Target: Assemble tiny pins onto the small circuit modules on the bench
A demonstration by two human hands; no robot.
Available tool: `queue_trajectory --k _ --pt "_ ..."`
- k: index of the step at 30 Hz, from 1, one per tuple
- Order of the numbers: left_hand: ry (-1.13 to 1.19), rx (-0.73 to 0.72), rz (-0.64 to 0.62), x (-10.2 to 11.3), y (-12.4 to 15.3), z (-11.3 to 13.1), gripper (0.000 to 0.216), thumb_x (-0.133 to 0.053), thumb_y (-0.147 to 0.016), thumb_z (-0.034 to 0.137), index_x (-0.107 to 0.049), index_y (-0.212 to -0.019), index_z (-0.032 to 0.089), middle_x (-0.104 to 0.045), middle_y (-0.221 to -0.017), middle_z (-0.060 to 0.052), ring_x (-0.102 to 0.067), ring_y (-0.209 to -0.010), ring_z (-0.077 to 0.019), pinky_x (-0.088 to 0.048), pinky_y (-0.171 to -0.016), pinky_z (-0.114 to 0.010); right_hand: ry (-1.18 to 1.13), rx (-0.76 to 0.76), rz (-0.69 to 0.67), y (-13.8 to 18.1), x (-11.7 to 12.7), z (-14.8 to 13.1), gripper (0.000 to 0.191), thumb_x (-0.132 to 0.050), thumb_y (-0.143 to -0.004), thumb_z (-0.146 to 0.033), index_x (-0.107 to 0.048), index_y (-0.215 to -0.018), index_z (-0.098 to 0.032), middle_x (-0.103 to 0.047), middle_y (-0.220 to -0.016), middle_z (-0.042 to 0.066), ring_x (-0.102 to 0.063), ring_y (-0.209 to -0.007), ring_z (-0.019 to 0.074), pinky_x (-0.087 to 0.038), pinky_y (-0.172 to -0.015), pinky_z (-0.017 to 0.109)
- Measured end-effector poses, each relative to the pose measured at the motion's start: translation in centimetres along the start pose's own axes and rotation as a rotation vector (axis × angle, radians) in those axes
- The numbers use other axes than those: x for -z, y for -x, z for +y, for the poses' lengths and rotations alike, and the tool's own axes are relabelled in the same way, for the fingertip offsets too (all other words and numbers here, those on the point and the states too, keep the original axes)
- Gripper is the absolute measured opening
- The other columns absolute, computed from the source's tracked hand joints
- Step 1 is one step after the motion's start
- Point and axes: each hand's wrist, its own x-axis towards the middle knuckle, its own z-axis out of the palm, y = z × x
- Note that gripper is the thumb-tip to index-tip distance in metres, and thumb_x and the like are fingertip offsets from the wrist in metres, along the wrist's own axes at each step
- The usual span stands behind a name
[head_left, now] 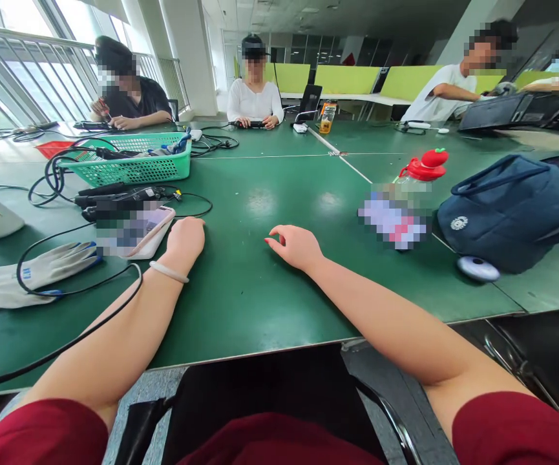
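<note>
My left hand rests on the green table, curled into a loose fist, right beside a phone in a pale pink case. Most of its fingers are hidden behind the back of the hand, and nothing shows sticking out of it. A white band circles that wrist. To the right, my right hand lies on the tabletop with bent fingers. A small gap shows between its thumb and forefinger, with nothing between them. Painted red nails show at the tips.
A green plastic basket holds dark items, with black cables around it. White work gloves lie at left. On the right are a red-lidded bottle and a blue bag. Several people sit around the table.
</note>
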Motion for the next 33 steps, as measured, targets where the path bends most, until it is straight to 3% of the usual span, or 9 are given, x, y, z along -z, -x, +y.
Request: queue_trajectory --k 7,14,22,28,33 --pt "0.047 0.039 0.014 0.0 -0.3 -0.5 0.052 -0.042 -0.079 0.007 -0.057 -0.129 0.010 -0.065 -0.116 -0.021 -0.061 -0.108 -0.0315 -0.045 -0.092 -0.039 -0.044 -0.037 -0.007 -0.1 0.1 0.5 0.026 -0.049 -0.092 -0.038 -0.066 -0.094 -0.018 -0.062 -0.073 0.002 -0.053 -0.066 0.0136 -0.030 -0.055 0.025" --pt "0.131 0.036 0.001 0.0 -0.5 -0.8 0.033 -0.051 -0.080 0.018 -0.072 -0.106 0.015 -0.072 -0.102 -0.016 -0.064 -0.099 -0.0324 -0.048 -0.088 -0.041 -0.071 -0.041 0.006 -0.2 0.2 0.8 0.021 -0.049 -0.091 -0.032 -0.066 -0.089 -0.019 -0.063 -0.072 0.001 -0.053 -0.065 0.0132 -0.031 -0.056 0.025" --pt "0.147 0.025 0.018 -0.6 -0.5 -0.9 0.028 -0.052 -0.076 0.018 -0.074 -0.094 0.019 -0.072 -0.094 -0.013 -0.063 -0.091 -0.0300 -0.049 -0.083 -0.039 -0.080 -0.036 0.005 -0.2 0.1 1.1 0.020 -0.048 -0.090 -0.027 -0.066 -0.089 -0.020 -0.065 -0.073 0.001 -0.054 -0.066 0.0137 -0.034 -0.058 0.025" --pt "0.105 0.033 0.008 -1.0 -0.7 -0.8 0.033 -0.050 -0.073 0.010 -0.068 -0.101 0.012 -0.065 -0.107 -0.019 -0.059 -0.102 -0.0314 -0.044 -0.092 -0.039 -0.089 -0.035 0.006 -0.2 0.1 1.3 0.020 -0.048 -0.089 -0.026 -0.067 -0.088 -0.020 -0.065 -0.072 0.001 -0.054 -0.065 0.0140 -0.034 -0.058 0.025" --pt "0.115 0.058 0.005 -0.4 -0.5 -0.4 0.035 -0.047 -0.075 0.007 -0.067 -0.102 0.008 -0.063 -0.107 -0.022 -0.058 -0.105 -0.0333 -0.042 -0.095 -0.041 -0.109 -0.055 0.007 -0.1 0.2 1.5 0.019 -0.049 -0.088 -0.025 -0.067 -0.087 -0.020 -0.066 -0.072 0.001 -0.054 -0.065 0.0140 -0.034 -0.058 0.025"
